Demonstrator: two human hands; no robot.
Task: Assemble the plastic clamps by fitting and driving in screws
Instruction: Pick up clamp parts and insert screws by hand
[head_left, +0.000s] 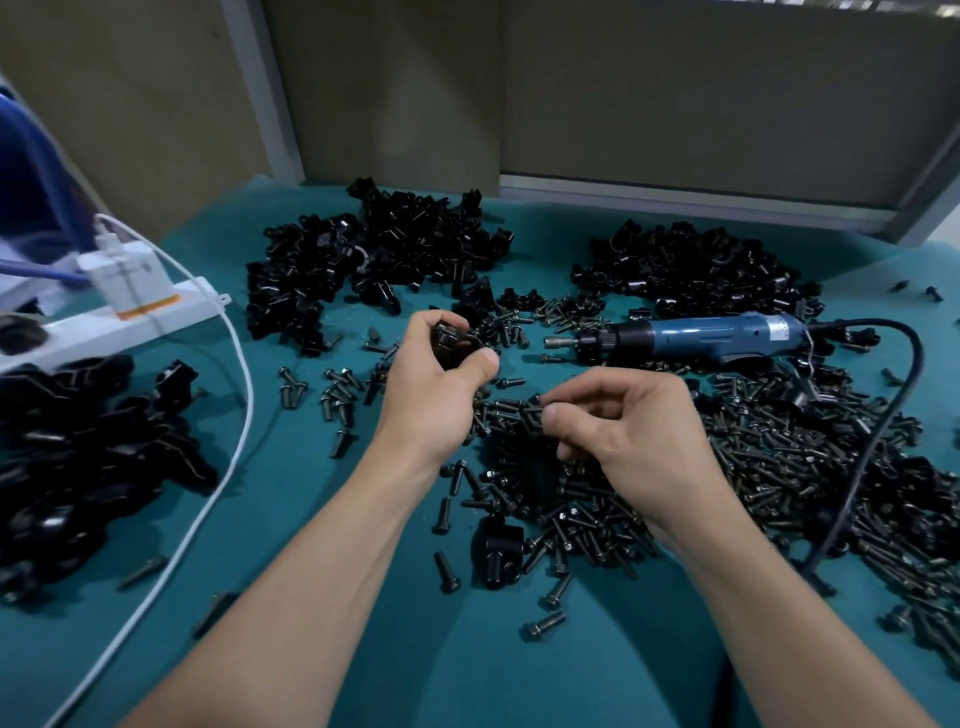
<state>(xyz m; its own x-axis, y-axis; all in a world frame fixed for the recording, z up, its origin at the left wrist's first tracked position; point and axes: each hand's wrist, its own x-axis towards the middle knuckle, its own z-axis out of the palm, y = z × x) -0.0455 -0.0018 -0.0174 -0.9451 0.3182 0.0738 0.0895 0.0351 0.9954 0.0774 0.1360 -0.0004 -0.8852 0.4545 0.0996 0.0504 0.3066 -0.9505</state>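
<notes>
Clamp (453, 344), black plastic, gripped in curled left hand (436, 395) over teal mat (311, 519); screw (538, 402) pinched between thumb and forefinger of right hand (628, 441), best squared to clamp's hole and seated straight before taking up electric screwdriver (727, 338) lying just beyond.

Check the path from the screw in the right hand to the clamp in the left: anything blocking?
Nothing visible in the gap. The right hand pinches the screw near the clamp gripped in the left hand; loose screws lie on the cloth below. The left thumb covers part of the clamp.
</notes>
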